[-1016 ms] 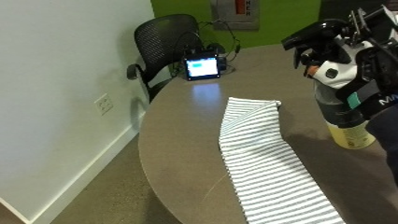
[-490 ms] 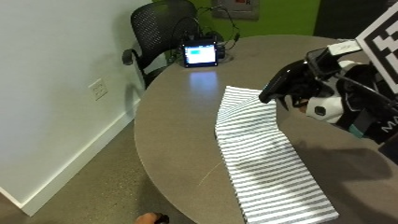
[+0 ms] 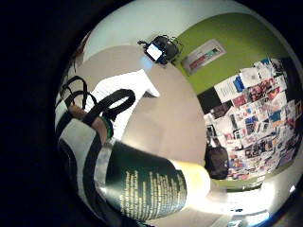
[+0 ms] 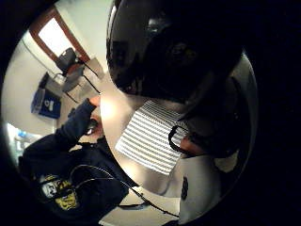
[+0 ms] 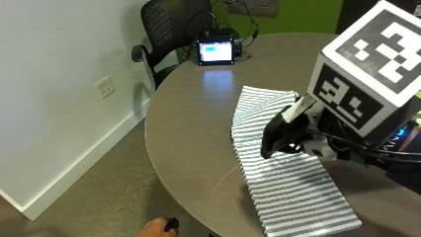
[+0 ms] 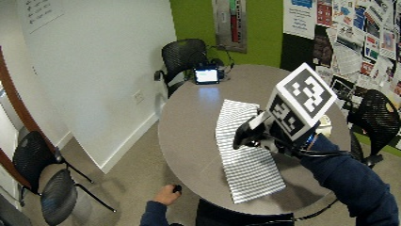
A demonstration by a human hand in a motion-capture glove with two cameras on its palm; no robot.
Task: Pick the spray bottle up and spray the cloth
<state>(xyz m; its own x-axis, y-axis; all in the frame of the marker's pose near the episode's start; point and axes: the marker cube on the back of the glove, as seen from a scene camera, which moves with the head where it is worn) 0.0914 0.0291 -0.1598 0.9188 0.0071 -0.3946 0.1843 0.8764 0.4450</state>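
A grey-and-white striped cloth [image 5: 289, 192] lies stretched out on the round grey table [image 5: 190, 123], its far end folded up. My gloved right hand [image 5: 284, 134] hovers over the cloth's middle and grips the spray bottle, whose white nozzle part [image 5: 303, 106] pokes out above the fingers. The outside view hides the bottle's body. In the little finger side palm view the bottle [image 3: 142, 184] shows a dark green label and a pale yellow body, close to the palm, with the cloth [image 3: 128, 90] beyond. The black spray head [image 4: 174, 47] looms over the cloth [image 4: 146, 136].
A small device with a lit screen [image 5: 216, 52] and cables stands at the table's far edge. A black mesh chair [image 5: 174, 24] is behind it. The person's bare hand [image 5: 158, 228] holds a small black thing below the near table edge. A white wall runs along the left.
My hand has carried the bottle from beside the cloth's right edge to over the cloth's middle. The outside camera has also shifted closer.
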